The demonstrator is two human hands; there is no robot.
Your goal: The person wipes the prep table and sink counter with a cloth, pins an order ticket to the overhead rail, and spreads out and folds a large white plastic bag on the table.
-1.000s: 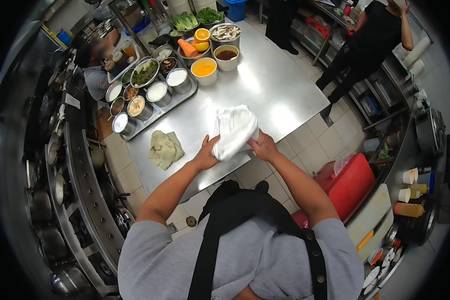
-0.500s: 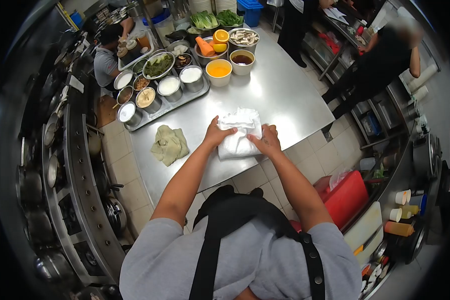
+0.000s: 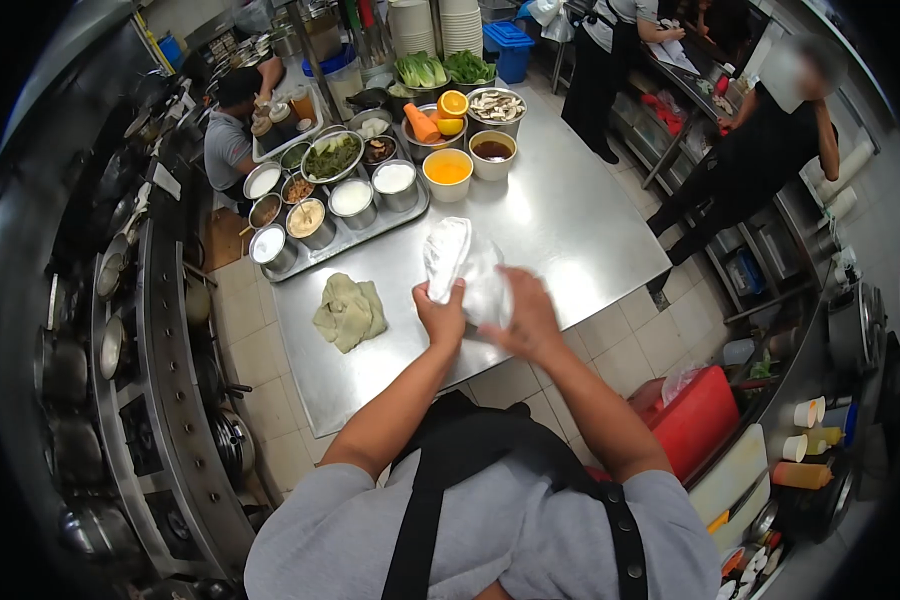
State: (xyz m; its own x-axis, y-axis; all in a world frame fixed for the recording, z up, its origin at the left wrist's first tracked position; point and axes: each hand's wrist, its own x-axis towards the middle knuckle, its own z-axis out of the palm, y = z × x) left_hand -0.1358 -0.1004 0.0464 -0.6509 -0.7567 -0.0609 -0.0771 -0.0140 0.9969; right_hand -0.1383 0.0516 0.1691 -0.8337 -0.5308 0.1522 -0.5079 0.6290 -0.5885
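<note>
Over the front part of the steel table (image 3: 570, 230) I have a white wrapped bundle (image 3: 460, 255); whether it is a plastic bag or cloth I cannot make out. My left hand (image 3: 442, 315) grips its near left corner, thumb on top. At its right side is my right hand (image 3: 528, 315), smeared by motion, so its fingers do not show clearly. A crumpled greenish cloth (image 3: 349, 312) lies on the table to the left of my left hand.
A metal tray (image 3: 370, 228) holds several metal containers of food. Beyond the bundle stand a bowl of orange liquid (image 3: 448, 170) and one of dark liquid (image 3: 493, 153). A stove (image 3: 160, 430) runs along the left. Two people stand at right, another person (image 3: 232, 135) at back left.
The white bundle has turned from lying flat between both hands to a tilted position. My left hand has shifted to its near corner, and my right hand is moving along its right side.
</note>
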